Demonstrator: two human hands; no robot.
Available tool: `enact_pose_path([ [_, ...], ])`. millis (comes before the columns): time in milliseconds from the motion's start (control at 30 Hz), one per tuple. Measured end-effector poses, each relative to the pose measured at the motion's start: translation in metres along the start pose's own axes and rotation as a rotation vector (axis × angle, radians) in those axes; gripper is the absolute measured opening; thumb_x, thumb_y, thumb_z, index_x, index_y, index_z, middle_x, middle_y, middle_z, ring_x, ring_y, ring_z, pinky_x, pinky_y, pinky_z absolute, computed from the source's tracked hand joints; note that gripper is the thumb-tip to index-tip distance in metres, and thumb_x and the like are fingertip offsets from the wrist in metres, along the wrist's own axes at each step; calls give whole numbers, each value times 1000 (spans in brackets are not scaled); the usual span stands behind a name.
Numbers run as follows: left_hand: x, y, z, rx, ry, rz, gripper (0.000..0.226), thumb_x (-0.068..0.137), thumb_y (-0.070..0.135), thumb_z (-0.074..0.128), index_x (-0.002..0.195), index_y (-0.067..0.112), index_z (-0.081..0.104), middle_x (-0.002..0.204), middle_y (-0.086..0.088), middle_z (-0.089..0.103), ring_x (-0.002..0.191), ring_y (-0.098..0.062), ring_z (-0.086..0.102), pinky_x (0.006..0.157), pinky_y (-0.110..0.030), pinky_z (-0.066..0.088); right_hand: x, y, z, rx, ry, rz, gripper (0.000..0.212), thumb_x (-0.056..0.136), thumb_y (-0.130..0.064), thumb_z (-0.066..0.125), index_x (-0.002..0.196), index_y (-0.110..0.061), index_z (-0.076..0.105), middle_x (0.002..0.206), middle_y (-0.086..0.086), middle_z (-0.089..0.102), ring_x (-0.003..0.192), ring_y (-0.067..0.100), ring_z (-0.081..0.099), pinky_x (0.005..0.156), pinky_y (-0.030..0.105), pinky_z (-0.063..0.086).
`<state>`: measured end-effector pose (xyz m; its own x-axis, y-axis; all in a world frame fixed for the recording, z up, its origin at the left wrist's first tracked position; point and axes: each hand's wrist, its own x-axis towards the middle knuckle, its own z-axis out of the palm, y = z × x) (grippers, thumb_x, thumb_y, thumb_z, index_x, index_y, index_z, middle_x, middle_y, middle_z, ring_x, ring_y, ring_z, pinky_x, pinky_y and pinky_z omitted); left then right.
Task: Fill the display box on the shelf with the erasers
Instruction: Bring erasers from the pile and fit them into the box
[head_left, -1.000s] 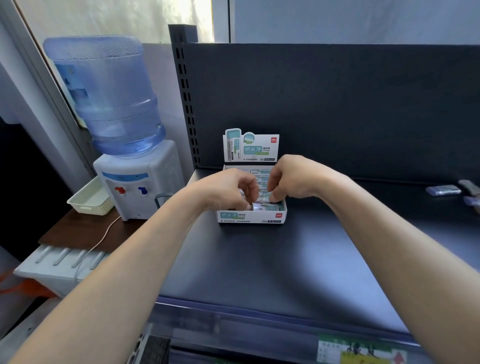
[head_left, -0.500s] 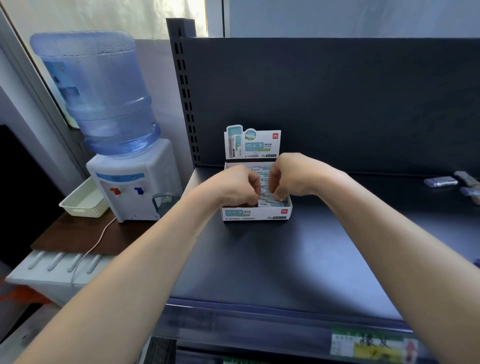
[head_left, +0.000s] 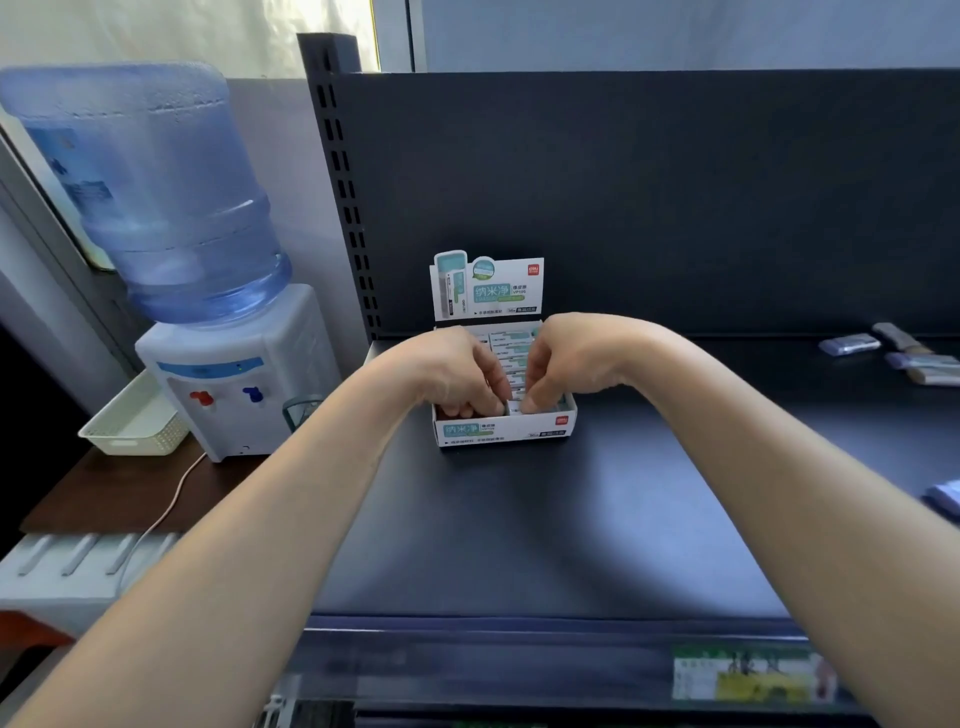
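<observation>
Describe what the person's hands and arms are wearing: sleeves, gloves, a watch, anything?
Nothing worn is visible. The left hand and right hand are ungloved, and both forearms are bare down to the frame edge, with no sleeve showing. Neither wrist carries a watch, bracelet or strap. No ring shows on the fingers in view.

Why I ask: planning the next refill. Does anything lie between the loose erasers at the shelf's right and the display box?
Nothing visible lies on the shelf between the loose erasers and the display box. Only the left hand and right hand cover its front.
</observation>
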<state>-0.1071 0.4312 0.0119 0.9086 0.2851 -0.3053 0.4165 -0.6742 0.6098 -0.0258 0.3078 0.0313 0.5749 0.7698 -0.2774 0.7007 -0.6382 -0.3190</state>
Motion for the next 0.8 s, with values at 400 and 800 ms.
enact_pose_path([
  [400, -7, -7, 3, 11, 66, 103, 12, 80, 9, 70, 88, 16, 76, 68, 0, 65, 50, -4, 52, 41, -8, 42, -1, -7, 0, -30, -34, -32, 10, 81, -18, 73, 89, -23, 70, 71, -12, 56, 74, 9, 51, 64, 23, 40],
  [800, -15, -10, -1, 172, 90, 201, 19, 79, 7, 68, 81, 25, 73, 69, 10, 58, 60, -4, 50, 50, -6, 40, -3, -12, -5, -47, 23, -56, 16, 81, -13, 72, 75, -22, 61, 74, -10, 59, 75, 12, 54, 68, 25, 43],
])
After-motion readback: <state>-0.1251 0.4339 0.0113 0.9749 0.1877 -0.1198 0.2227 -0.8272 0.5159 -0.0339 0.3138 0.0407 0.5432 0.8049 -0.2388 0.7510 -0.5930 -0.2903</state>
